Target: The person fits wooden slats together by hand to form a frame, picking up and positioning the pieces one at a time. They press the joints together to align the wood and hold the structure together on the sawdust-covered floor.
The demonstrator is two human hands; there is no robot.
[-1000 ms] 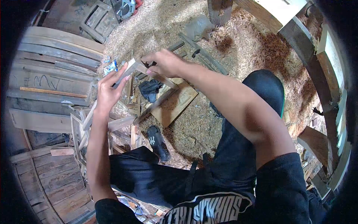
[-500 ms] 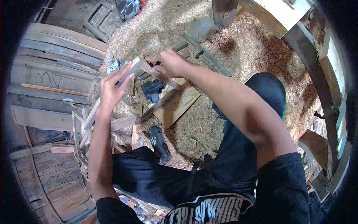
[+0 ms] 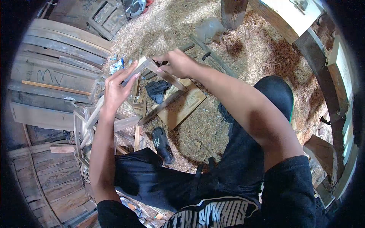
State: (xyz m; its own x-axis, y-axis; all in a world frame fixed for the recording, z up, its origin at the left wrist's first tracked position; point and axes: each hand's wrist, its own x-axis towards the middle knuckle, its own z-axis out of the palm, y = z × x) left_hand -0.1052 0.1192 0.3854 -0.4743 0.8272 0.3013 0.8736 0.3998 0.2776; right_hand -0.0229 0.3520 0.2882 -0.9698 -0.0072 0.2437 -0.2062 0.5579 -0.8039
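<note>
A wooden frame [image 3: 166, 103] of narrow strips stands tilted in front of me, one corner raised toward my hands. My left hand [image 3: 115, 90] grips the strip left of that corner, thumb on one side and fingers on the other. On the corner's right side, my right hand [image 3: 176, 64] is closed with its fingers curled against the other strip. Whether something small sits between the right fingers is hidden. Below the frame a flat wooden board [image 3: 181, 104] lies on the shavings, with a dark cloth or bag [image 3: 156, 91] beside it.
Wood shavings [image 3: 201, 140] cover the ground. A black slide sandal [image 3: 162, 146] lies near my leg. Stacked planks [image 3: 53, 72] and wooden panels fill the left. A circular saw [image 3: 134, 7] sits at the back, a clear plastic bag [image 3: 210, 29] farther right. Thick curved timber [image 3: 323, 72] stands right.
The view has shifted slightly. Both hands stay at the frame's raised corner, with only a small change in the right fingers' position.
</note>
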